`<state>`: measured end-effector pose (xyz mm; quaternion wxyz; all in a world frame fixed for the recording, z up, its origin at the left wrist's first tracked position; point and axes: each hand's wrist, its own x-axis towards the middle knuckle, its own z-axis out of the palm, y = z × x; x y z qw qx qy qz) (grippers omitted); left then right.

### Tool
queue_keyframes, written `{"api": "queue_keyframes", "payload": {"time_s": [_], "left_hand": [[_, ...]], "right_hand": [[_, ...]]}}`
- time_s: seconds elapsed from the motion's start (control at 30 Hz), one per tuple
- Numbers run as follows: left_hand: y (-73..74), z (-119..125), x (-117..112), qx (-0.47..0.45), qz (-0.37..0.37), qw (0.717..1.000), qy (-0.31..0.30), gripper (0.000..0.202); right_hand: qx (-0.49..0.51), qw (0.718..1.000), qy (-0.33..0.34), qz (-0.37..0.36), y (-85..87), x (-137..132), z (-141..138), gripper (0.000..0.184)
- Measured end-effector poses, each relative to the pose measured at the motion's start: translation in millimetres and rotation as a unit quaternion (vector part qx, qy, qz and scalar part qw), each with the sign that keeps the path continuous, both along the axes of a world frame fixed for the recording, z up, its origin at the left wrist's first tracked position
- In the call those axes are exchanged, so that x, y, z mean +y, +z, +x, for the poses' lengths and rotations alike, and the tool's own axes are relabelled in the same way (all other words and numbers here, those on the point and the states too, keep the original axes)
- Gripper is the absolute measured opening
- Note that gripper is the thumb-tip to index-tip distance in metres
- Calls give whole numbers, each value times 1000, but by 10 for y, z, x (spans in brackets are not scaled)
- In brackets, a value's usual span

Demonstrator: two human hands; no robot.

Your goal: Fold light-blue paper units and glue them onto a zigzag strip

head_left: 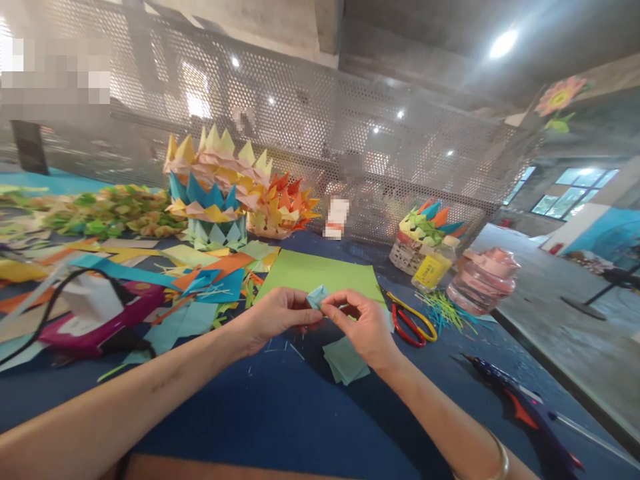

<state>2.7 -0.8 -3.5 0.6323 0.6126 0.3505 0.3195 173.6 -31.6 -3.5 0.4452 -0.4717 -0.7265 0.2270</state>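
Between my two hands is a small piece of folded light-blue paper (317,296), held above a green sheet's near edge. My left hand (283,312) pinches its left side between thumb and fingers. On the right side, my right hand (361,321) grips it with thumb and fingertips. Beneath my right hand lies a stack of light-blue paper squares (346,361) on the dark blue tabletop (260,417). The flat green sheet (325,272) spreads out just beyond my hands.
Right of my hands lie scissors (411,325) with red and yellow handles, and a glue gun (520,400). Behind stand a yellow-labelled bottle (434,268) and a pink bottle (483,283). Folded-paper crowns (215,200) stand at the back. A magenta device (117,320) sits left among paper strips.
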Motion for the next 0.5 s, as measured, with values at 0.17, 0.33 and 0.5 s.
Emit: {"api": "queue_keyframes", "payload": {"time_s": [0.17, 0.33, 0.5], "left_hand": [[17, 5, 1, 30, 34, 999, 27, 19], [-37, -1, 22, 40, 83, 996, 7, 17], [-42, -7, 28, 51, 92, 994, 4, 17]], "right_hand": [[-31, 998, 18, 55, -8, 11, 15, 11], [-33, 998, 0, 45, 1, -8, 1, 17], [-69, 996, -16, 48, 42, -25, 2, 12]]}}
